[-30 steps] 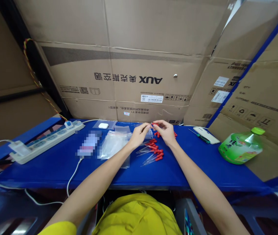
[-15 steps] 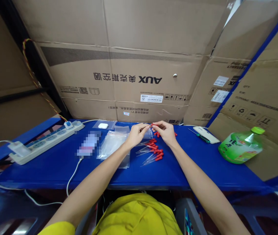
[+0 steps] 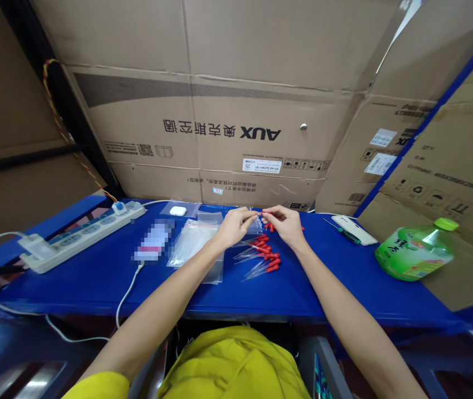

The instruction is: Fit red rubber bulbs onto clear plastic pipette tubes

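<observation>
Over the back of the blue table my left hand (image 3: pixel 233 227) and my right hand (image 3: pixel 288 226) almost touch, fingertips pinched together. A small red rubber bulb (image 3: pixel 262 213) shows between them, gripped by my right fingers. My left fingers are closed on a thin dropper tube, largely hidden by the hand. Under and between the hands lie several clear dropper tubes (image 3: pixel 255 226) and loose red bulbs (image 3: pixel 269 226). Nearer me, several clear droppers with red bulbs fitted (image 3: pixel 273 266) lie in a loose pile, bulbs to the right.
Left of the droppers are clear plastic bags (image 3: pixel 190 246), a phone (image 3: pixel 153 239) on a cable and a white earbud case (image 3: pixel 178 211). A power strip (image 3: pixel 86 235) lies far left. To the right are a green-handled screwdriver (image 3: pixel 349 235), a white case (image 3: pixel 359 230) and a green bottle (image 3: pixel 413 252). Cardboard (image 3: pixel 219 100) walls the back.
The whole view has shifted slightly as the head moved. Both hands keep the same pinch, with the red bulb still between them. The droppers on the table look unchanged.
</observation>
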{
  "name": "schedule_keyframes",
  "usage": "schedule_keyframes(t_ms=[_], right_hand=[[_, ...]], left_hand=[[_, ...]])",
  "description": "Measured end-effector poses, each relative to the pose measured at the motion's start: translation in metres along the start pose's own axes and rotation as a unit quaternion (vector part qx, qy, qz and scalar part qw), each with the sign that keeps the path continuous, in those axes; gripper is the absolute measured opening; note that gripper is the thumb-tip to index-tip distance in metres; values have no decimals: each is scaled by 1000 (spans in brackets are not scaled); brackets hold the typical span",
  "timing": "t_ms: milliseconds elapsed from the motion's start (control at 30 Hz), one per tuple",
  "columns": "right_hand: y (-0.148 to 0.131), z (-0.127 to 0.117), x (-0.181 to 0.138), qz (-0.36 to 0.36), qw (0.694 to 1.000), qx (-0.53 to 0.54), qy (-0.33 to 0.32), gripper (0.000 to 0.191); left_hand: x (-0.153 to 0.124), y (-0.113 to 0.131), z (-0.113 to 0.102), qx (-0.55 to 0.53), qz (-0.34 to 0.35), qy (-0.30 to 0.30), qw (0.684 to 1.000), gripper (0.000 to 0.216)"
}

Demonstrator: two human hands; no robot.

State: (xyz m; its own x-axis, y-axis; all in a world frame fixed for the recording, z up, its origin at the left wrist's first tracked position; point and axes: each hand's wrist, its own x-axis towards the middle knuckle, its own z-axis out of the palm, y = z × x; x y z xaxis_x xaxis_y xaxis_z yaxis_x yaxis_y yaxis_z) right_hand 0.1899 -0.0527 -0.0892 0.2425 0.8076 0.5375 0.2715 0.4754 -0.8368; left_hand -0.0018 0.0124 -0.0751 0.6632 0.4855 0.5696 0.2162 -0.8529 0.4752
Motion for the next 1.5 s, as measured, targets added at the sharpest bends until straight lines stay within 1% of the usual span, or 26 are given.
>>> schedule_keyframes(t_ms=[167,233,300,367,400,467,533,600,667,767,933,1133,1233,1333,1400,1500], right_hand=[[4,-5,-1,-3,999,-39,-31,31],[2,-6,-2,-22,996,-76,-45,29],[-2,-7,-3,-55,988,-136,-57,24],[-6,-7,-3,-80,977,-187,-56,20],[-7,-7,-3,-84,976,-194,-48,19],[-7,-6,-2,-74,983,-164,-25,21],[-5,-5,-1,-50,993,-107,-4,26],[-3,-4,-1,-30,997,-71,1,31],[-2,-3,-1,-24,997,-67,-8,31],[-3,-1,-4,-35,996,-76,-18,27],[-6,-1,-7,-78,992,-102,0,22],[-5,-1,-7,-134,978,-158,-11,20],[-3,0,-6,-164,969,-184,-18,19],[-2,-1,-4,-180,963,-199,-25,17],[-1,-1,-4,-168,968,-186,-20,18],[0,0,-3,-104,987,-123,-22,24]], left_hand=[[0,-2,-3,47,2,-21,999,39],[-1,-4,-4,68,6,-31,997,39],[-1,-5,-3,82,7,-37,996,39],[-1,-6,-2,82,4,-31,996,39],[-1,-6,-1,74,2,-23,997,38],[0,-6,1,44,-3,-2,999,38],[0,-5,1,13,-8,15,1000,38],[0,-4,-1,-10,-10,25,1000,40],[0,-3,-3,-30,-6,30,999,39],[1,-3,-6,-66,-10,31,997,36],[3,-3,-5,-122,-32,39,991,31],[3,-6,-6,-122,-29,33,992,27],[2,-9,-6,-101,-11,32,994,27],[2,-8,-5,-71,-13,43,996,29],[2,-7,-4,-63,-18,56,996,30],[3,-5,-7,-64,-18,68,995,29]])
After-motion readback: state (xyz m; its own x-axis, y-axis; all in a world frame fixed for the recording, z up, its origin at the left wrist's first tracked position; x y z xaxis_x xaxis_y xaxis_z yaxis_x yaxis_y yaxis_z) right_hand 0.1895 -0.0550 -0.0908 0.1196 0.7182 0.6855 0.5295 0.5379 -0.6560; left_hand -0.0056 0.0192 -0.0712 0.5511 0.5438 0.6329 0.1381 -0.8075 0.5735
